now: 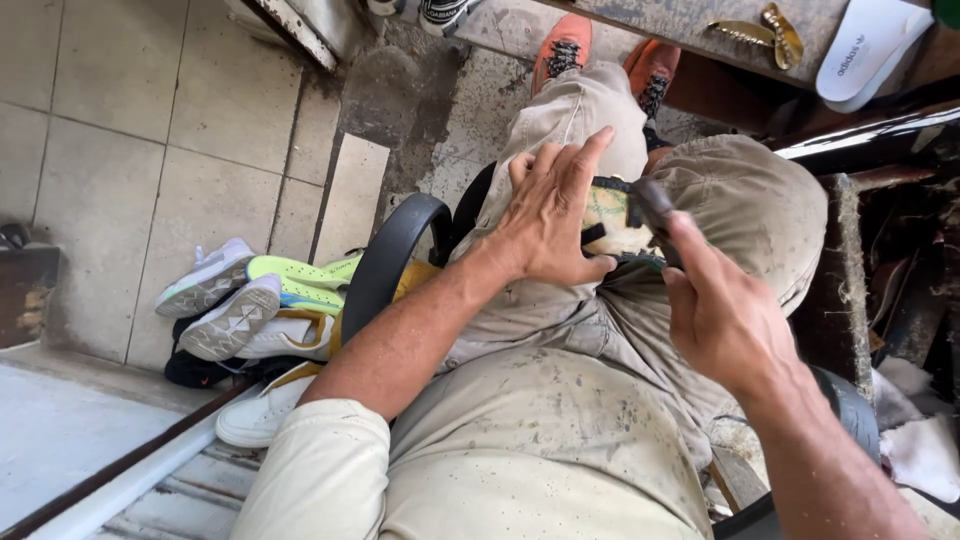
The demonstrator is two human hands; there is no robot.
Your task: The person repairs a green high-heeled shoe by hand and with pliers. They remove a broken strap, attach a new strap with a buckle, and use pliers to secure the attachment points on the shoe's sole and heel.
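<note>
Packages, signs, screens: none showing.
Label: dark printed logo lying on a white insole [868, 45], top right on the bench [690, 25].
</note>
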